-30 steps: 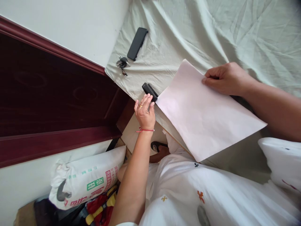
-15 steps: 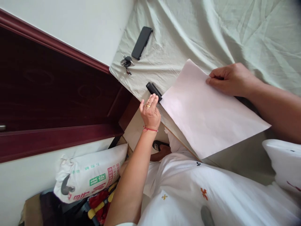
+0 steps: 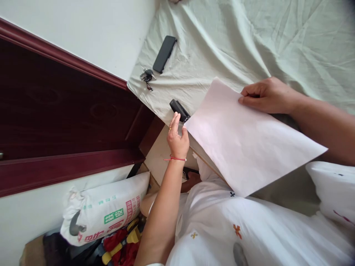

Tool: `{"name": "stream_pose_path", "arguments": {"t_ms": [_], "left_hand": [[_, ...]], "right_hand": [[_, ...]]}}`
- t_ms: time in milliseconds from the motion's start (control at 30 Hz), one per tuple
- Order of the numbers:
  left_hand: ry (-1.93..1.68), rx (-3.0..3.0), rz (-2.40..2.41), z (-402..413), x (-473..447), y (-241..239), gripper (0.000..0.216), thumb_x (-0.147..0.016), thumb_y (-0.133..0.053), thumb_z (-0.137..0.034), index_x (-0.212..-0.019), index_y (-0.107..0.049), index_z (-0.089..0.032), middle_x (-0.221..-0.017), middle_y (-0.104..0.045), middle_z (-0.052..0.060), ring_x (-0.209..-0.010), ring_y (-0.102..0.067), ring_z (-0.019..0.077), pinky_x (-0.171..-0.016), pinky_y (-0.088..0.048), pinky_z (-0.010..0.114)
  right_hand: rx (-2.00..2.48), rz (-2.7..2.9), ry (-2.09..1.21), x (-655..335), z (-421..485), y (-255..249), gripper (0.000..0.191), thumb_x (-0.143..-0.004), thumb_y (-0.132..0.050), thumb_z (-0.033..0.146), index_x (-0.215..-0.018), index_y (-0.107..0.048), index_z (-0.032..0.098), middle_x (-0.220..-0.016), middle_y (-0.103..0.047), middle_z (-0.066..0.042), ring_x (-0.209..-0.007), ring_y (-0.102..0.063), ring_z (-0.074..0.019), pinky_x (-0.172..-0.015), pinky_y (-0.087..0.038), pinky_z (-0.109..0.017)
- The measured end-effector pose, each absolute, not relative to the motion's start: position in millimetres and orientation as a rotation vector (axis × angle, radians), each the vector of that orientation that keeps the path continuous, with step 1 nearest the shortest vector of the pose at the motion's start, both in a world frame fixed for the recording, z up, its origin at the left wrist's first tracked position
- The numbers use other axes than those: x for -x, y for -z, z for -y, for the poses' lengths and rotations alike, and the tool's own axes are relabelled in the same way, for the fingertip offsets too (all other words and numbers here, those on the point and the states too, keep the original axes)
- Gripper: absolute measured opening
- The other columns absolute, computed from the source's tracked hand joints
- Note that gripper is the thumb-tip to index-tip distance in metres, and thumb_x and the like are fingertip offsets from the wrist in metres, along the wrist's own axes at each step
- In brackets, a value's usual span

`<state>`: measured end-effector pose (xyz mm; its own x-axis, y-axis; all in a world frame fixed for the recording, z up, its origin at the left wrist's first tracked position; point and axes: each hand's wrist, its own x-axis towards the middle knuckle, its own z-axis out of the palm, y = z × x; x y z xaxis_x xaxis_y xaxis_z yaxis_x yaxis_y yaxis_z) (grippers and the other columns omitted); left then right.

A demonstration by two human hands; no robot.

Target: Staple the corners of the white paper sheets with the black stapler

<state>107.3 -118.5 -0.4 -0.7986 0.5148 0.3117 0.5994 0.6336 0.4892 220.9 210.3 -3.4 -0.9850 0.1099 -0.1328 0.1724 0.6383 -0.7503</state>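
A white sheet of paper [image 3: 244,140] slants across the edge of the cloth-covered bed. My right hand [image 3: 263,95] pinches its upper right edge between thumb and fingers. At the sheet's left corner lies a black stapler [image 3: 178,107], its near end by the paper; whether the corner sits inside its jaws I cannot tell. My left hand [image 3: 178,138], with a ring and a red string bracelet, is beside the stapler's near end. Its fingers are stretched out, the thumb apart from them and close to the paper's corner.
On the pale green sheet [image 3: 210,48] lie a black phone-like case [image 3: 164,54] and a bunch of keys [image 3: 146,75]. A dark red wooden door [image 3: 61,99] is at left. A stuffed white sack [image 3: 105,210] rests below it, beside red and yellow items.
My left hand has turned, its thumb now showing apart from the fingers, which have slid off the stapler's top. The paper has shifted slightly left and down, with my right hand still pinching it.
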Motion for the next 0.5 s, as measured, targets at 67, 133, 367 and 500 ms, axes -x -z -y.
{"name": "stream_pose_path", "arguments": {"t_ms": [67, 133, 367, 500], "left_hand": [[1.052, 0.780, 2.723, 121.3, -116.8, 5.9, 0.046, -0.096, -0.052, -0.024, -0.141, -0.056, -0.020, -0.154, -0.054, 0.016, -0.140, -0.055, 0.0230, -0.105, -0.055, 0.034], [1.201, 0.597, 2.714, 124.7, -127.6, 11.2, 0.044, -0.099, -0.052, -0.034, -0.141, -0.053, -0.021, -0.148, -0.057, 0.017, -0.132, -0.060, 0.0235, -0.094, -0.059, 0.032], [1.884, 0.318, 2.644, 126.2, -165.2, 2.7, 0.050, -0.087, -0.070, -0.062, -0.117, -0.063, -0.023, -0.101, -0.068, 0.006, -0.089, -0.069, 0.0161, -0.079, -0.057, 0.025], [2.381, 0.099, 2.655, 116.3, -180.5, -7.2, 0.044, -0.073, -0.084, -0.060, -0.078, -0.069, -0.019, -0.060, -0.057, -0.002, -0.048, -0.051, 0.0089, -0.044, -0.041, 0.020]], "right_hand": [[-0.177, -2.714, 1.335, -223.5, -212.6, 1.6, 0.041, -0.089, -0.052, 0.055, -0.088, -0.069, 0.017, -0.067, -0.056, 0.000, -0.062, -0.043, -0.0059, -0.064, -0.036, -0.024], [-0.165, -2.626, 1.445, -227.1, -213.9, -0.4, 0.047, -0.087, -0.054, 0.062, -0.087, -0.069, 0.017, -0.065, -0.055, 0.000, -0.060, -0.041, -0.0055, -0.058, -0.034, -0.023], [-0.363, -2.300, 1.898, -237.9, -210.2, -4.5, 0.057, -0.080, -0.066, 0.070, -0.097, -0.068, 0.016, -0.081, -0.065, -0.004, -0.067, -0.053, -0.0084, -0.056, -0.041, -0.022], [-0.440, -2.260, 2.000, -237.4, -208.2, -4.5, 0.057, -0.077, -0.070, 0.069, -0.098, -0.068, 0.016, -0.084, -0.066, -0.005, -0.067, -0.054, -0.0086, -0.056, -0.043, -0.022]]}}
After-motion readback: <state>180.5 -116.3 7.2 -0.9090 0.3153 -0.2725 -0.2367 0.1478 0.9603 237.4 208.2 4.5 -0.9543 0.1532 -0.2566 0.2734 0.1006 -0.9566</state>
